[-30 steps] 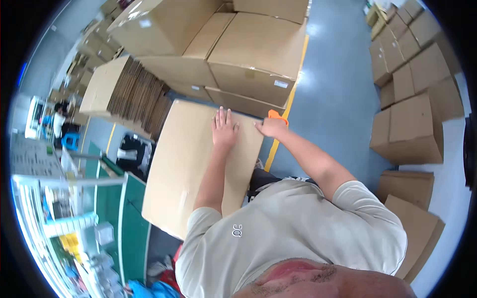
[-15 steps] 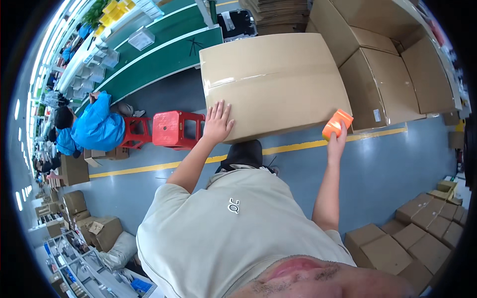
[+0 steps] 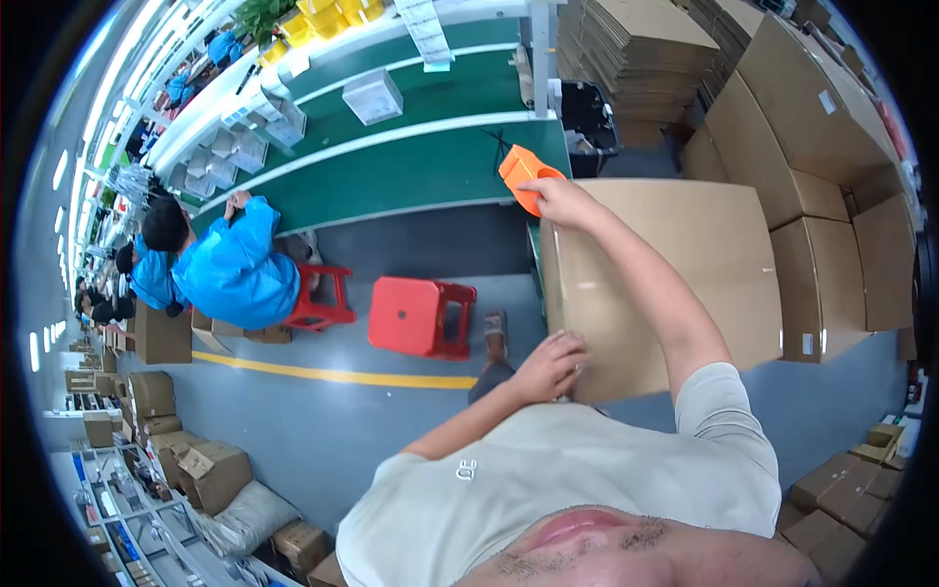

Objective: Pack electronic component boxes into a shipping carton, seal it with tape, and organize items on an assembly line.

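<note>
Cardboard, plain brown and closed, makes up the large flat-topped box (image 3: 675, 274) that stands on the grey floor just in front of the person. The right hand (image 3: 562, 199) reaches to the box's far corner, its fingers closed around an orange plastic tape dispenser (image 3: 523, 176) held at that edge. The left hand (image 3: 551, 367) lies on the near edge with fingers loosely curled and gripping nothing, steadying the box. Judging by this, the sealing of the top seam is in hand, with the dispenser set at one end; the next move would call for an even pull along the seam while the left hand keeps the box from shifting. Just beside the box stands a red plastic stool (image 3: 421, 315); beyond it runs a long green desk (image 3: 411, 171), where a seated person in a blue jacket (image 3: 235, 269) works. More brown cartons (image 3: 822, 108) are stacked to the right.
</note>
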Available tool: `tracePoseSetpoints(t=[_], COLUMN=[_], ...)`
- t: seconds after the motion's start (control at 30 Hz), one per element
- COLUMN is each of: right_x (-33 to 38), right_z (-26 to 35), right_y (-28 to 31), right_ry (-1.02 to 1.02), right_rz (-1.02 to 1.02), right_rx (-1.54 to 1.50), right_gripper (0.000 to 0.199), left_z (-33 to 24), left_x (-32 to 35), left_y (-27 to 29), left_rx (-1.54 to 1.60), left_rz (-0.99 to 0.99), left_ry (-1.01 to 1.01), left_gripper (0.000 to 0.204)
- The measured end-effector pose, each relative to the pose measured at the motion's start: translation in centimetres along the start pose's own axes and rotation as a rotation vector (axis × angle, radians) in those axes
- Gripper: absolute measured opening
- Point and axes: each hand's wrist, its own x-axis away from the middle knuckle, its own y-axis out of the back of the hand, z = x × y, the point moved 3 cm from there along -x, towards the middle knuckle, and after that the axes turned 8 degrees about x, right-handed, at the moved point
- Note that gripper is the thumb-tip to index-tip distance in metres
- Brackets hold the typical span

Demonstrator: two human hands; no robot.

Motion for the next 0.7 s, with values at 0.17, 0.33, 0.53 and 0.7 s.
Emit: tracePoseSetpoints(t=[0.17, 0.33, 0.53, 0.7], right_x=[-18.8, -21.6, -16.9, -14.9], right_z=[-6.6, -9.6, -4.8, -2.1], right_y=[-7.7, -14.1, -12.0, -5.8], right_ry=[-0.249, -0.309, -0.120, -0.140], right_rz=[0.120, 0.207, 0.099, 0.259], right_rx=[0.232, 0.472, 0.203, -0.065], right_gripper=[0.060, 0.071, 0.060, 0.054], left_z=[9.6, 20.8, 31.1, 37.0], left_x=[2.3, 0.6, -19.4, -31.3], left_y=[15.8, 31.2, 47.2, 50.6], left_rx=[-0.025, -0.139, -0.084, 0.024], left_rz=[-0.057, -0.243, -0.631, -0.748], left_ry=[0.399, 0.481, 0.155, 0.211], left_gripper=[0.022, 0.017, 0.047, 0.052])
